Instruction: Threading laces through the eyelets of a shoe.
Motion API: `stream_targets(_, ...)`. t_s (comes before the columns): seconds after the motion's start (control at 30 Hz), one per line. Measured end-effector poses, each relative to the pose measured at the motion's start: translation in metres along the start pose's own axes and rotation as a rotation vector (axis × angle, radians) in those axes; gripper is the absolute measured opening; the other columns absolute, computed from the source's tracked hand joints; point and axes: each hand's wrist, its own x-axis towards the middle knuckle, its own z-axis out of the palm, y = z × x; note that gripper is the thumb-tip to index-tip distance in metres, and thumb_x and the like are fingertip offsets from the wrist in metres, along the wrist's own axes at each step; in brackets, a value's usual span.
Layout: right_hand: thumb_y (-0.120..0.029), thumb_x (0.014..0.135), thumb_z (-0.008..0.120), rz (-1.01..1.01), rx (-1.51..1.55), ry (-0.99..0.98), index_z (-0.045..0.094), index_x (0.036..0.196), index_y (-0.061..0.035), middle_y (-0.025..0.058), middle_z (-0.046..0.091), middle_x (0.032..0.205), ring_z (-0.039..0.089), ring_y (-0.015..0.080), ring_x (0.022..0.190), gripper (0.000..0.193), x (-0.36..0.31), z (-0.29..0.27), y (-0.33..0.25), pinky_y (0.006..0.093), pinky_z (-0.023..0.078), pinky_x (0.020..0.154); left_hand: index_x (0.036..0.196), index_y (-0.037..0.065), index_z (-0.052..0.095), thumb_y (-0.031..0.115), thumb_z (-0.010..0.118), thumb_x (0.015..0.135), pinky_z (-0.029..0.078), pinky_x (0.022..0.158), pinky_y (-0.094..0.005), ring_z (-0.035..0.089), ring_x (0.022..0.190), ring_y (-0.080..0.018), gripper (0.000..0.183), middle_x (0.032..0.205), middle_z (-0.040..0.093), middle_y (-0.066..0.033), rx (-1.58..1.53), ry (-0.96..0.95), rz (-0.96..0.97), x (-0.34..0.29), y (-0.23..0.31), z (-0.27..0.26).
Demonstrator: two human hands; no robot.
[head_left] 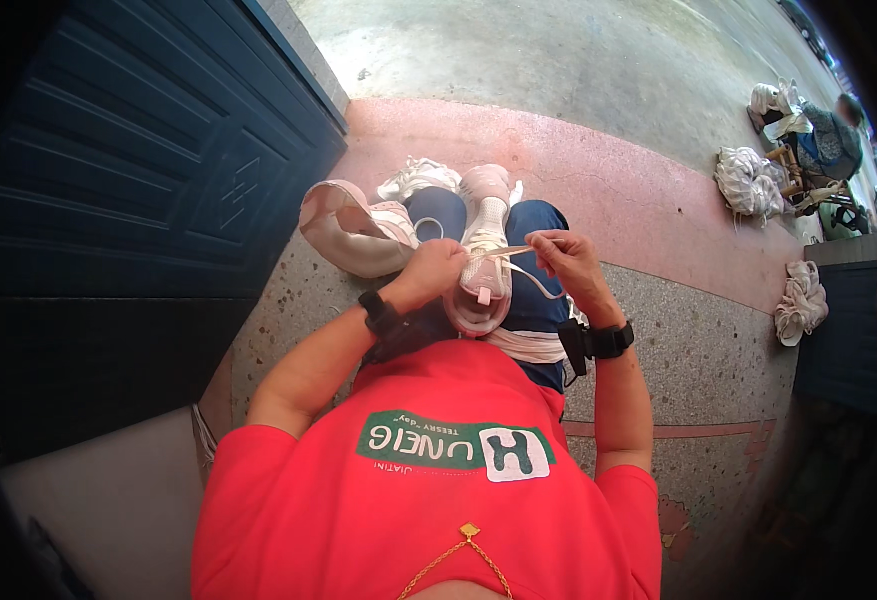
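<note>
Both hands up front over the lap, working on a white & pale-pink shoe (485,275) btwn the thighs. It's right under/btwn the two sets of fingers, toe pointing away from the body, tongue tab just below fingertip level, heel end nearest the shirt (398,400).

L hand (436,268): fingers curled in, tips closed on the lace (506,252) at the shoe's L edge. R hand (573,268): thumb & index pinched tight on the same lace, w/ the rest of the fingers bent; hand sits just R of the shoe. Lace runs pretty straight btwn the two; a loose loop hangs below R fingers, approx. over the thigh.

L of the L fingers, near: a pale shoe (358,252). Beyond the fingers, past the knees: a white bundle (420,176), details too small to tell. Far R of the R fingers: a shoe pile (750,182) on the ground, plus a lower one (800,305). Far L of the L fingers: a dk blue door (148,150). Blk wrist devices behind both hands.
</note>
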Motion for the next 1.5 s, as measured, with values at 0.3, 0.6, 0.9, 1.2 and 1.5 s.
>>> stream_targets(0.3,-0.021,0.097,0.07,-0.111,-0.1,-0.081,0.076,0.106,0.0056,0.0008,0.069,0.077,0.06,0.0067,0.07,0.029,0.007,0.011,-0.019,0.0243,0.049,0.063,0.094,-0.006,0.071,0.021,0.059,0.092,0.055,0.073,-0.0452,0.07,0.076,-0.0397,0.029,0.084,0.07,-0.0263,0.401,0.104,0.214,0.026,0.004,0.015)
stream_targets(0.6,-0.019,0.093,0.073,-0.58,-0.434,0.258,0.071,0.119,-0.0013,0.0158,0.065,0.124,0.063,0.0268,0.109,0.031,0.052,0.019,-0.036,0.0381,0.052,0.085,0.087,-0.005,0.068,0.016,0.057,0.095,0.052,0.065,-0.0342,0.062,0.071,-0.0147,0.025,0.074,0.067,-0.01,0.171,-0.155,0.142,0.024,0.02,0.004)
stream_targets(0.9,-0.024,0.087,0.07,-0.35,-0.785,0.119,0.078,0.092,-0.0112,0.011,0.068,0.088,0.062,0.0349,0.09,0.016,0.002,0.034,0.05,0.0478,0.047,0.075,0.088,-0.004,0.071,0.02,0.063,0.092,0.049,0.061,-0.033,0.06,0.069,-0.0125,0.026,0.074,0.067,-0.0079,0.134,-0.194,0.044,0.02,0.029,0.005)
stream_targets(1.2,-0.021,0.091,0.068,-0.386,-0.655,0.256,0.075,0.096,-0.0096,0.0116,0.067,0.09,0.062,0.0334,0.09,0.015,0.009,0.053,0.066,0.0465,0.048,0.079,0.092,-0.005,0.07,0.021,0.059,0.093,0.052,0.065,-0.0402,0.066,0.07,-0.024,0.028,0.078,0.069,-0.02,0.245,-0.107,0.087,0.032,0.013,0.012)
stream_targets(1.5,-0.016,0.106,0.047,-0.405,1.129,0.36,0.056,0.091,-0.0071,0.0059,0.052,0.086,0.05,0.0181,0.081,0.02,-0.031,-0.128,0.045,0.0359,0.044,0.076,0.114,0.002,0.064,0.007,0.046,0.106,0.055,0.092,-0.0345,0.071,0.094,-0.0236,0.02,0.102,0.072,-0.014,-0.599,0.316,0.414,-0.012,0.121,-0.094)
